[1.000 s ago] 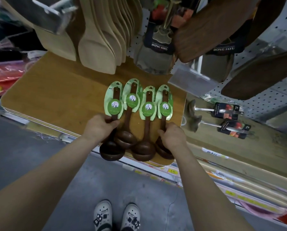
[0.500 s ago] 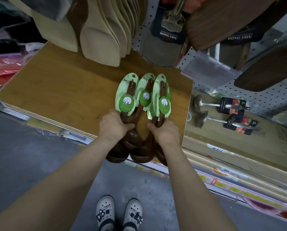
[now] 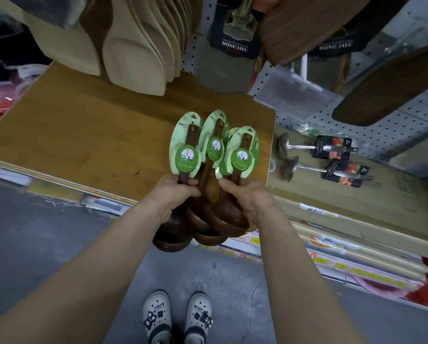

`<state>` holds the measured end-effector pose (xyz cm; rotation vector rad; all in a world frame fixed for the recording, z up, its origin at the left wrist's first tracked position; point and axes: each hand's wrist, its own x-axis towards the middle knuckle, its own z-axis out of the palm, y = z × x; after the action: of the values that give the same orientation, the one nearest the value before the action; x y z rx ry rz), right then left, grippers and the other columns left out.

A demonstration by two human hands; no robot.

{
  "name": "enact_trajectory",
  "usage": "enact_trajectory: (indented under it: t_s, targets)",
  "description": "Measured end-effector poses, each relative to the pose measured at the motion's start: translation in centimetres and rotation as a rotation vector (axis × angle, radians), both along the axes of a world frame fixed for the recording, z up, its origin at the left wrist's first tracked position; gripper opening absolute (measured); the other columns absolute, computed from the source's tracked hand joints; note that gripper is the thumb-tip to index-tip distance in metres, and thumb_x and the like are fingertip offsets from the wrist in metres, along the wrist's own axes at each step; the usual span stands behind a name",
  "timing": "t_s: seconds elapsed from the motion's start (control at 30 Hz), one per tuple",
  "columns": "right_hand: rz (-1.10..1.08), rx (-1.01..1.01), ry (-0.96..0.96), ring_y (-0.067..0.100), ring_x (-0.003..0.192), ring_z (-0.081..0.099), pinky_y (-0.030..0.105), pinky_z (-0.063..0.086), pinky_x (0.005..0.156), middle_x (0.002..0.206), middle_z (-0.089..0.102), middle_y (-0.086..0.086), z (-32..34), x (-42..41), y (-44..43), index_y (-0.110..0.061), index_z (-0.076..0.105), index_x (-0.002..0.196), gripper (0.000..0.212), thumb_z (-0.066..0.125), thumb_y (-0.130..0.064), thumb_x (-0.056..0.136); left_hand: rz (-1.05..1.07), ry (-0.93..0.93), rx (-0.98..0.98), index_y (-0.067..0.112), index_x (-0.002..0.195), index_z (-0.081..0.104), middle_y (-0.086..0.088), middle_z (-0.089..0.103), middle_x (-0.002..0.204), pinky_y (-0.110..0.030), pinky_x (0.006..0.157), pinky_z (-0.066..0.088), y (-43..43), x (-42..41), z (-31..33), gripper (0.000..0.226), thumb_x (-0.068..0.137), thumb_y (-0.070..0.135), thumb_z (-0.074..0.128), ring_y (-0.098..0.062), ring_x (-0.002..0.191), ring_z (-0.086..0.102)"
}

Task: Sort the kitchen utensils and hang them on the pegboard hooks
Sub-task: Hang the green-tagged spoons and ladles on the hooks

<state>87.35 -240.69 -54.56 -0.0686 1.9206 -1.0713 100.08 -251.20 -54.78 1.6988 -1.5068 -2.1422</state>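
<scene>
As both hands (image 3: 174, 194) (image 3: 251, 198) clasp ladles (image 3: 229, 219), cards (image 3: 186, 158) overlap.

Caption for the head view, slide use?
Bunch of green-tagged wooden ladles gripped by left hand and right hand over a wooden board, pale wooden spatulas hanging above.

Dark brown ladles (image 3: 208, 207) carry pale-green cards (image 3: 180, 137) with darker green ovals; the table (image 3: 96, 135) is honey-brown woodgrain; at two o'clock the white pegboard (image 3: 394, 130) is dotted.
</scene>
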Motion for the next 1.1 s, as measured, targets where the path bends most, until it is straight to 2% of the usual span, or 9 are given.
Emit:
enact_trajectory:
  t_s: [0.1,0.2,0.3,0.43,0.67,0.77,0.83,1.0,1.1]
  targets:
    - [0.007,0.039,0.076,0.032,0.092,0.072,0.048,0.058,0.088,0.096,0.076,0.013,-0.8,0.4,-0.1,-0.01,0.074,0.095,0.045,0.086,-0.044,0.067,0.008,0.027,0.034,0.013,0.099,0.069,-0.004,0.068,0.088,-0.019,0.058,0.048,0.1,0.4,0.2,0.024,0.082,-0.003,0.07,-0.015,0.077,0.063]
    - [0.004,0.08,0.109,0.032,0.087,0.073,0.051,0.059,0.084,0.086,0.077,0.008,-3.4,-0.2,0.5,-0.015,0.075,0.082,0.066,0.08,-0.064,0.038,0.007,0.06,0.068,0.012,0.099,0.071,-0.006,0.072,0.086,-0.02,0.058,0.052,0.4,0.8,0.4,0.024,0.08,-0.002,0.073,-0.017,0.074,0.068]
    - [-0.045,0.069,0.075,0.035,0.085,0.073,0.054,0.059,0.082,0.085,0.076,0.012,-2.3,0.8,0.9,-0.016,0.075,0.078,0.05,0.082,-0.051,0.044,-0.015,0.145,0.161,0.01,0.1,0.075,-0.01,0.076,0.091,-0.026,0.069,0.057,1.0,0.8,1.1,0.027,0.074,0.006,0.082,-0.023,0.082,0.074]
    - [-0.094,0.087,0.167,0.036,0.087,0.072,0.052,0.058,0.084,0.087,0.075,0.017,0.1,1.7,2.2,-0.017,0.072,0.077,0.013,0.081,-0.025,0.079,-0.017,0.269,0.217,0.002,0.108,0.072,-0.014,0.075,0.099,-0.025,0.071,0.059,2.8,0.7,1.8,0.026,0.082,0.003,0.073,-0.023,0.093,0.071]
    - [-0.009,0.161,0.405,0.031,0.086,0.069,0.042,0.056,0.08,0.083,0.073,0.011,1.8,1.9,6.7,-0.007,0.073,0.081,0.025,0.079,-0.031,0.081,0.043,0.302,0.221,0.003,0.098,0.07,-0.007,0.074,0.081,-0.025,0.071,0.059,7.6,1.5,2.7,0.009,0.09,0.002,0.064,-0.016,0.074,0.069]
    - [0.024,0.164,0.471,0.03,0.083,0.065,0.032,0.046,0.07,0.076,0.066,0.008,3.4,2.4,9.9,-0.008,0.071,0.079,0.022,0.077,-0.029,0.084,0.082,0.298,0.216,0.004,0.091,0.069,-0.005,0.074,0.078,-0.026,0.076,0.057,10.9,1.8,3.6,0.007,0.089,0.0,0.064,-0.017,0.078,0.07]
    - [0.027,0.16,0.486,0.029,0.079,0.062,0.03,0.042,0.065,0.073,0.063,0.007,4.5,2.7,12.5,-0.008,0.068,0.077,0.024,0.076,-0.029,0.085,0.099,0.309,0.206,0.008,0.081,0.067,-0.003,0.074,0.071,-0.025,0.071,0.057,13.5,1.9,4.7,0.014,0.09,-0.002,0.062,-0.013,0.069,0.07]
    - [0.027,0.144,0.574,0.033,0.082,0.064,0.037,0.048,0.069,0.08,0.07,0.013,8.0,2.7,20.4,-0.006,0.067,0.078,0.026,0.074,-0.029,0.086,0.077,0.328,0.249,0.008,0.085,0.068,-0.007,0.073,0.077,-0.031,0.079,0.055,20.9,1.7,8.2,0.01,0.09,0.0,0.064,-0.02,0.076,0.068]
    - [0.034,0.163,0.6,0.03,0.085,0.062,0.034,0.043,0.066,0.086,0.069,0.011,11.0,2.2,25.3,-0.005,0.07,0.088,0.025,0.071,-0.029,0.089,0.048,0.307,0.221,0.012,0.084,0.067,-0.002,0.07,0.068,-0.028,0.069,0.055,25.2,1.3,10.7,0.009,0.089,0.004,0.066,-0.018,0.07,0.065]
